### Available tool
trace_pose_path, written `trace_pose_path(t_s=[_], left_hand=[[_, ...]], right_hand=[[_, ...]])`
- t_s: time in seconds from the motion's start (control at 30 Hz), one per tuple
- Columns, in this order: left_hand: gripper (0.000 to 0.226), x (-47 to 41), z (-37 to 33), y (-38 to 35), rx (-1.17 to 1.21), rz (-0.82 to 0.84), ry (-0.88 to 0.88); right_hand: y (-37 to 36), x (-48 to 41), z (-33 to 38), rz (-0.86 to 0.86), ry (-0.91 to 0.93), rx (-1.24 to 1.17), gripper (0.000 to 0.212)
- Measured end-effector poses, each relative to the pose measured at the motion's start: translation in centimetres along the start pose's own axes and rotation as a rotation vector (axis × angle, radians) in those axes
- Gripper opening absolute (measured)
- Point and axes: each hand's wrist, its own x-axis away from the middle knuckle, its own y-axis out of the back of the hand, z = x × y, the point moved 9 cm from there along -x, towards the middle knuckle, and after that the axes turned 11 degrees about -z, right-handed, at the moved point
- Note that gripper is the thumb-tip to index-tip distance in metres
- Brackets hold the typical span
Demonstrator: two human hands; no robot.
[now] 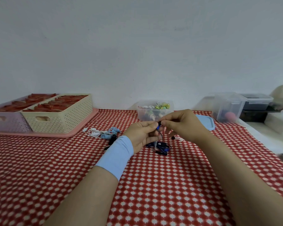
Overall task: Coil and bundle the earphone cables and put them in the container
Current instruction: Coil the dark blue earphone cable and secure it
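Head view: we see the left hand (141, 134) and right hand (180, 123) raised together above the table's red-and-white patterned cloth (153, 185), fingertips pinched on a blue-and-black earphone (159, 125). Both hands are closed narrowly on its earbud end. From that pinch the cable runs roughly straight down, its long axis near vertical, to a loose dark tangle lying on the cloth just below the hands. A pale blue wristband (116, 155) covers the left wrist. Behind the right hand stands the clear container (154, 110), open, already holding coiled white and yellow-green cables; the hands partly hide its front wall. A blue lid (206, 122) lies to its right. Left of the hands, loose white earphones (95, 132) and light blue earphones (110, 132) rest on the cloth. Farther left, a cream basket (60, 118) sits on a pink tray (82, 128).
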Motion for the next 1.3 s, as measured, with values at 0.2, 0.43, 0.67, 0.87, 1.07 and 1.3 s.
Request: trace_pose_path(t_s=[0.2,0.43,0.67,0.87,1.07,1.3], left_hand=[[0.023,0.1,0.0,0.0,0.005,0.0,0.006],[0.014,-0.2,-0.7,0.4,-0.104,-0.034,-0.101],[0.018,-0.1,-0.9,-0.3,-0.142,-0.016,-0.13],[0.017,-0.1,-0.9,-0.1,-0.154,-0.013,-0.121],[0.014,0.1,-1.1,-0.1,-0.165,0.02,-0.139],[0.012,0.6,-1.6,-0.5,-0.185,0.05,-0.174]], right_hand=[[0.3,0.0,-0.2,-0.019,-0.022,0.004,0.012],[0.3,0.1,-0.6,0.008,-0.096,-0.031,0.011],[0.9,0.1,-1.0,-0.009,-0.147,-0.068,0.008],[0.6,0.2,-1.1,0.013,-0.181,-0.079,0.01],[0.4,0.4,-1.7,0.055,-0.254,-0.155,0.014],[0.2,0.7,-1.9,0.089,-0.314,-0.234,0.011]])
